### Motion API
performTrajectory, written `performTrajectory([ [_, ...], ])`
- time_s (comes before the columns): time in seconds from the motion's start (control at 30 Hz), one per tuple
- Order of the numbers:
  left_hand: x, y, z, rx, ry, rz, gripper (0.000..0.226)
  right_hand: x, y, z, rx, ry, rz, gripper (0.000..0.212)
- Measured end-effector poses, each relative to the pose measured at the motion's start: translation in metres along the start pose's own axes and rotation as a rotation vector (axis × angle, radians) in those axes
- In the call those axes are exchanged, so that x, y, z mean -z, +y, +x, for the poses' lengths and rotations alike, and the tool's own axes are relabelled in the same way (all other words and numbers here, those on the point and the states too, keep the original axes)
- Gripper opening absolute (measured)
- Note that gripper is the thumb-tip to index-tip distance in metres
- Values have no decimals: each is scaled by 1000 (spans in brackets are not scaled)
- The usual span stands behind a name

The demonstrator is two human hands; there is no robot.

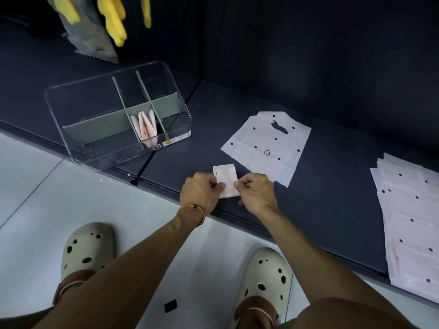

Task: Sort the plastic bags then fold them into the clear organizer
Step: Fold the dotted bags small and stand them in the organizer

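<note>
We find the left hand (202,188) and the right hand (255,191) each pinching an opposite edge of a small folded bag (225,180), fingers curled onto it, at the front edge of the dark shelf (308,198). The bag is already reduced to a compact pink-white packet, so we judge the folding step to be near its end. Behind it lies a flat bag (268,143), unfolded, and to the right a spread stack of bags (408,224) awaits. The clear organizer (118,115) stands to the left, well apart, with several folded bags (146,127) upright in its front middle compartment. The next move, in our judgement, calls for a last crease, then carrying the packet left and slotting it upright beside those.
</note>
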State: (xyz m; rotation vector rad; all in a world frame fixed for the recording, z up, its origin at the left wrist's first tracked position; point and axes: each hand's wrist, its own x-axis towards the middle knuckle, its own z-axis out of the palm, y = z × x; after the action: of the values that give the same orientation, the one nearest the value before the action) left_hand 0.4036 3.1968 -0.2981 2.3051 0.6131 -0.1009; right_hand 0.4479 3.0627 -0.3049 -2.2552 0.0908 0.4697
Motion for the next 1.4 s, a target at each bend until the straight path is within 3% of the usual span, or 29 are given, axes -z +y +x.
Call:
performTrajectory([
  [0.13, -2, 0, 5, 77, 35, 100, 18, 0, -6, 9, -13, -33, -103, 13],
  [0.27, -1, -6, 9, 24, 86, 233, 18, 1, -8, 16, -15, -62, -187, 14],
  [0.37, -1, -12, 12, -265, 124, 236, 16, 0, -8, 20, -12, -64, -199, 16],
  [0.43, 0, -15, 16, -500, 17, 275, 27, -1, -8, 21, 1, -52, -198, 12],
  [0.5, 0, -16, 20, -607, -89, 392, 30, -1, -6, 19, 50, 5, -163, 9],
  [0.63, -5, -16, 17, -588, -41, 414, 31, 1, 1, 6, 301, 206, -152, 11],
  [0.7, -8, -16, 13, -555, -12, 399, 31, 3, 13, -6, 495, 260, -352, 23],
  [0.77, -10, -14, 12, -530, 1, 405, 31, 4, 30, -15, 624, 189, -586, 40],
  [0.9, -7, -13, 10, -534, 45, 439, 29, 1, 51, -19, 611, 6, -799, 63],
  [1.03, -9, -8, 13, -566, 115, 472, 26, 0, 52, -18, 605, -10, -828, 67],
  [1.17, -26, 6, 21, -731, -13, 506, 37, 1, 52, -17, 623, -10, -804, 64],
  [1.4, -21, -18, 32, -800, -19, 487, 44, 2, 55, -16, 629, -6, -800, 67],
])
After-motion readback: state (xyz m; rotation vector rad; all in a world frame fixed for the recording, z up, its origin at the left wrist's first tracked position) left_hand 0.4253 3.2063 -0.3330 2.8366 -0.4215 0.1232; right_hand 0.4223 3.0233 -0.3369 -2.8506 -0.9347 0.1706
